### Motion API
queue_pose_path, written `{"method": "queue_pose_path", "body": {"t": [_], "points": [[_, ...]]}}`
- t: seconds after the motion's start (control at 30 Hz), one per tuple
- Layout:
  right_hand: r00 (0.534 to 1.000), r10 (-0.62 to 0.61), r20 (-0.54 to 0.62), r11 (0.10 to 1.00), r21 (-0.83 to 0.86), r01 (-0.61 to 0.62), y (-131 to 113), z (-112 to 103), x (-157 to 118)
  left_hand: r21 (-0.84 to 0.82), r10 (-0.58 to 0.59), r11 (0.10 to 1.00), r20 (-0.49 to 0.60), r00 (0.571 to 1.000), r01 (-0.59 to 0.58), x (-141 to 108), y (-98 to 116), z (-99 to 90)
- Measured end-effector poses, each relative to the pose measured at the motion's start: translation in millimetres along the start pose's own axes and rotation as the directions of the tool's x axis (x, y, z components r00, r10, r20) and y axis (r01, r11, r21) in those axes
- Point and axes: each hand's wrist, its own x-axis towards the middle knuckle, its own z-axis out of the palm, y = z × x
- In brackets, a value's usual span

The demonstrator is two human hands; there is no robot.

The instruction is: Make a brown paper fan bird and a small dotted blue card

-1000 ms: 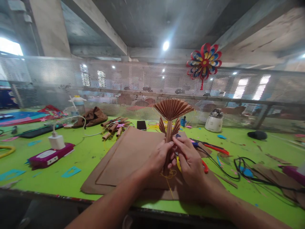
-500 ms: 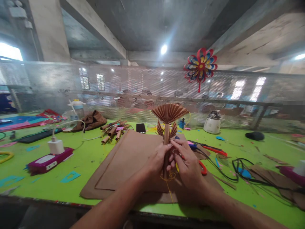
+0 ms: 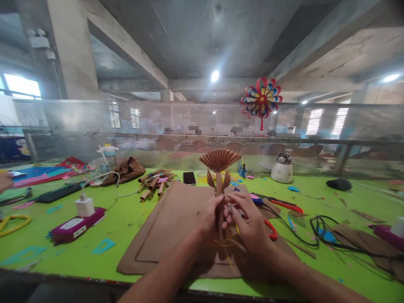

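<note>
A brown paper tube (image 3: 219,183) stands upright, topped by a pleated paper fan (image 3: 220,160) with smaller pleated pieces on both sides below it. My left hand (image 3: 211,214) is wrapped around the tube's lower part. At the tube's right side, my right hand (image 3: 248,214) has its fingers bent in a pinch; what lies between them is too small to make out. Loops of thin yellow string (image 3: 227,243) hang near the tube's bottom. Beneath both hands lie brown paper sheets (image 3: 176,210). Red-handled scissors (image 3: 271,229) are partly hidden behind my right hand.
Rolled paper tubes (image 3: 154,183) lie in a pile behind the sheets. A purple power strip (image 3: 77,227) with a white charger is on the left. Black cable (image 3: 315,229) and paper scraps lie right. Another person's hand (image 3: 5,182) shows at the left edge.
The view has shifted slightly, so the table sits lower in it. My right fingers have moved slightly beside the tube; my left hand keeps its hold. Another person's hand has appeared at the left edge.
</note>
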Motion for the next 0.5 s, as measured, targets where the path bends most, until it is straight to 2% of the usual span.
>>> {"method": "queue_pose_path", "body": {"t": [0.07,0.13,0.27,0.37,0.5], "points": [[0.996,0.065,-0.067,0.997,0.04,-0.063,4,-1,1,-0.013,0.008,1.0,-0.051,0.999,-0.008,-1,3,0.3],[0.98,0.18,-0.086,0.98,0.104,-0.171,10,-1,3,-0.007,0.022,1.0,-0.114,0.993,-0.023,-2,6,1.1],[0.923,0.384,0.012,0.906,0.186,-0.379,24,-4,7,0.045,0.049,0.998,-0.139,0.989,-0.043,-4,9,0.4],[0.916,0.4,0.008,0.902,0.17,-0.396,31,-6,11,0.071,0.067,0.996,-0.138,0.988,-0.058,-3,9,-1.2],[0.942,0.333,-0.042,0.943,0.043,-0.331,39,-6,13,0.104,0.095,0.991,-0.162,0.982,-0.079,-1,6,-1.7]]}}
